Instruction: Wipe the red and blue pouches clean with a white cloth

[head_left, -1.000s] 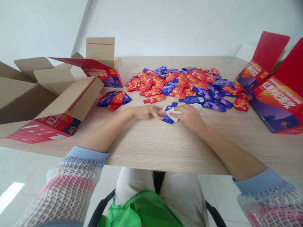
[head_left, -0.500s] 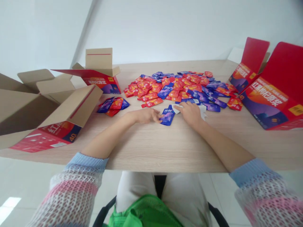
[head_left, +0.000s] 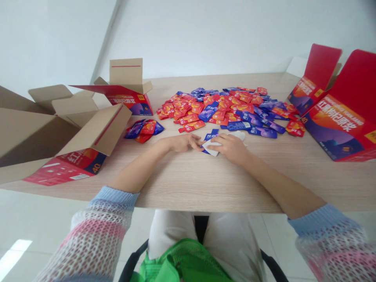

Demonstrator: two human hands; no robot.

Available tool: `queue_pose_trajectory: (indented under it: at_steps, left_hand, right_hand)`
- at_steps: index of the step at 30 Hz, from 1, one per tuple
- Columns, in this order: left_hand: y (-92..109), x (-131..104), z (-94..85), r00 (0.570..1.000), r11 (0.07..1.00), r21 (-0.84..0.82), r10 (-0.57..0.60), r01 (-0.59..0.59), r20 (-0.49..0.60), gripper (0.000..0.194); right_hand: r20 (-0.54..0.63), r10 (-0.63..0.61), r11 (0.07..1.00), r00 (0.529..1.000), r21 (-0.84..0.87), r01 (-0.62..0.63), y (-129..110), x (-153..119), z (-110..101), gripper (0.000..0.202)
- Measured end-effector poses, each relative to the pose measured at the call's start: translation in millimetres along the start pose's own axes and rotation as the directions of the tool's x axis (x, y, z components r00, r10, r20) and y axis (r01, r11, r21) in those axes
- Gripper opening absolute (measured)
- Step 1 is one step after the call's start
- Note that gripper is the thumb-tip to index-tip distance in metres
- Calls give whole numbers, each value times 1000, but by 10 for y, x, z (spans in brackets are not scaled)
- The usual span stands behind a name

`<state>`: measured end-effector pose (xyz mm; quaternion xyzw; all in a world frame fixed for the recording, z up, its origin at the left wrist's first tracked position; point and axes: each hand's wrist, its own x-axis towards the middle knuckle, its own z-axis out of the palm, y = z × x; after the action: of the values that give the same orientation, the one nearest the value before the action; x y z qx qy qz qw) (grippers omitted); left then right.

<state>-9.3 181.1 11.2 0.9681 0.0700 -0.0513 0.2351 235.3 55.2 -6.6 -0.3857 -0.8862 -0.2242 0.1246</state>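
White cloth (head_left: 214,148) lies bunched under the right hand (head_left: 232,148), its fingers slightly bent and pressing it onto a blue pouch (head_left: 210,136) flat on the desk (head_left: 182,176). From the other side, the left hand (head_left: 185,143) touches the pouch's edge, its fingers loosely curled and partly open. Beyond both hands spreads a heap of red and blue packets (head_left: 223,105), with open cartons (head_left: 129,100) at either side.

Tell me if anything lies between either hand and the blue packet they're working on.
Nothing visible separates the left hand from the blue packet; the fingertips are at its left edge. A white wipe lies between the right hand and the packet.
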Motion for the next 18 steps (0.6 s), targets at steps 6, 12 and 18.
queue_pose_trajectory:
  at_steps: [6,12,18]
  left_hand:
    - [11,49,6,995,995,-12,100,-100,12,67]
    - [-119,45,45,996,996,-7,87,-87,17,74]
    - [-112,19,40,998,997,-40,59,-59,16,78]
  right_hand:
    - [47,158,987,986,-12,-158,181,-25,94,38]
    - [96,287,957,953,-72,-281,309,-26,189,43]
    - [48,305,949,951,-101,-299,508,-158,192,43]
